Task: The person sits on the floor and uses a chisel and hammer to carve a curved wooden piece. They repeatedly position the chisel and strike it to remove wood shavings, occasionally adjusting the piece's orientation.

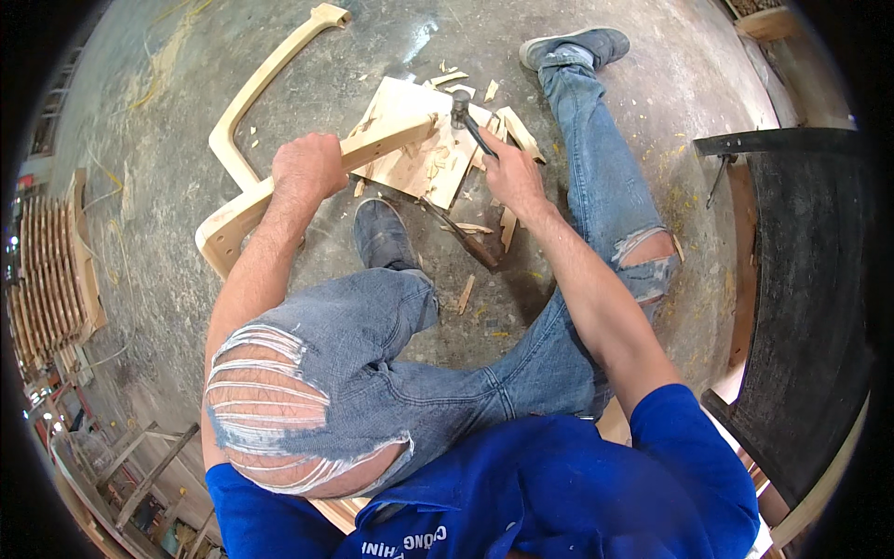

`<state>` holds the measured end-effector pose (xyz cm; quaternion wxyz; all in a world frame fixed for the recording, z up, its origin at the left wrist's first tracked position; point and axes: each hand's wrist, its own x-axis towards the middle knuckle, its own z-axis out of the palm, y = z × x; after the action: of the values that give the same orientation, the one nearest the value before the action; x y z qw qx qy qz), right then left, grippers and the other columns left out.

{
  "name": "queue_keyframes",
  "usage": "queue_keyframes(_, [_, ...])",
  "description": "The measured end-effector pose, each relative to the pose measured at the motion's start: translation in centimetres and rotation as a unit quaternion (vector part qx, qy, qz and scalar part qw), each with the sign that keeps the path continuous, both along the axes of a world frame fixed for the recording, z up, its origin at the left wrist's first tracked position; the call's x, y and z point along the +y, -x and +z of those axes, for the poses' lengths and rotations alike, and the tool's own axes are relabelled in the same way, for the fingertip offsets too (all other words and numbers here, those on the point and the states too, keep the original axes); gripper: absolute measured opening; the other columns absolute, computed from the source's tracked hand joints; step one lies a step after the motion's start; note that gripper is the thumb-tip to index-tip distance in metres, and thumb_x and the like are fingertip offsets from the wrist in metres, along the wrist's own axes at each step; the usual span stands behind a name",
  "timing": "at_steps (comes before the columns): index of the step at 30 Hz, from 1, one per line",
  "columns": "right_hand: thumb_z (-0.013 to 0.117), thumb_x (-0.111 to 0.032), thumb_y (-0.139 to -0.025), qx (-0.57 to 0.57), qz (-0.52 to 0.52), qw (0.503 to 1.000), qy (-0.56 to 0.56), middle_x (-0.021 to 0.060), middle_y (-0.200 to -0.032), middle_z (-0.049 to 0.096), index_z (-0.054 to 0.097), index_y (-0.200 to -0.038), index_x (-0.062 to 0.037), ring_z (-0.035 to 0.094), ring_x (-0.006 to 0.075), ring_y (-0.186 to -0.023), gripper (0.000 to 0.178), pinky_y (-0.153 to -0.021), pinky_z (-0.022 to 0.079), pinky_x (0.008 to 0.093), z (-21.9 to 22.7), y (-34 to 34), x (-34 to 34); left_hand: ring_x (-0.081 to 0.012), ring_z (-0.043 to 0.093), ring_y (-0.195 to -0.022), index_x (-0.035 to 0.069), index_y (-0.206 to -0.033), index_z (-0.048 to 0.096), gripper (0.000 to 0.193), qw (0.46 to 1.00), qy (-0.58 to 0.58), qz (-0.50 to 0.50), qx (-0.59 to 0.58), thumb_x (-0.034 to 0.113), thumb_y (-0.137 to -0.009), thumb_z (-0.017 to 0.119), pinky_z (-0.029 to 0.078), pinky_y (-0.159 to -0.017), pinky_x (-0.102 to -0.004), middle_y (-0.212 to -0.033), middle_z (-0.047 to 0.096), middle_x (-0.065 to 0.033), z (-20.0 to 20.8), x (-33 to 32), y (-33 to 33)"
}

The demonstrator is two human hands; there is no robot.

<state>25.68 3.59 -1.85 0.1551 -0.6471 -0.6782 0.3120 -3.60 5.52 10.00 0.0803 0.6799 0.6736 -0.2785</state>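
Observation:
My left hand (310, 166) is closed around one leg of a pale wooden chair frame (244, 212), whose curved arm reaches away to the upper left. Small round holes show in the frame near its near corner. In my right hand (515, 175) is a hammer (480, 132) with a dark handle, gripped with the fingers wrapped round it. The hammer's metal head is by the far end of the leg, over a flat light board (396, 104); I cannot tell whether they touch. On the floor between my feet lies a chisel-like tool (472, 244) with a wooden handle.
Wood chips and splinters (521, 135) are scattered on and around the board over the concrete floor (307, 84). A large black panel (805, 307) stands at the right. Slatted wooden parts (51, 279) are stacked at the far left, with a wooden rack (140, 466) below them.

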Motion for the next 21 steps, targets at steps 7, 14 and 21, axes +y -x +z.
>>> queue_keyframes(7, [0.059,-0.011,-0.102,0.088,-0.001,0.995,-0.038,0.0260,-0.119,0.073,0.051,-0.157,-0.0270,0.071,0.0397,-0.113,0.058,-0.100,0.055,0.0498,5.4,2.5,1.8,-0.0285,0.078,-0.105,0.006,-0.112,0.078,0.026,1.000,0.017,0.008,0.010,0.016,-0.089,0.073,0.063,-0.091,-0.0413,-0.109,0.080,-0.0140,0.3,-0.4,-0.7])
queue_keyframes(14, [0.061,-0.016,-0.102,-0.009,0.005,0.996,0.094,0.0216,-0.133,0.070,0.053,-0.156,-0.0263,0.067,0.0385,-0.125,0.055,-0.107,0.053,0.0484,4.4,-0.4,2.5,-0.0318,0.078,-0.101,0.005,-0.108,0.077,0.024,1.000,-0.003,0.000,-0.006,0.017,-0.088,0.071,0.063,-0.089,-0.0439,-0.106,0.079,-0.0171,-0.4,-0.7,-0.3])
queue_keyframes(21, [0.061,-0.017,-0.102,0.070,0.007,0.997,-0.024,0.0234,-0.121,0.074,0.053,-0.156,-0.0240,0.070,0.0429,-0.114,0.054,-0.102,0.054,0.0494,7.4,1.5,2.8,-0.0340,0.078,-0.100,0.002,-0.110,0.073,0.024,0.999,-0.043,0.011,-0.016,0.014,-0.090,0.068,0.063,-0.088,-0.0453,-0.104,0.078,-0.0190,-0.7,-2.1,-1.1])
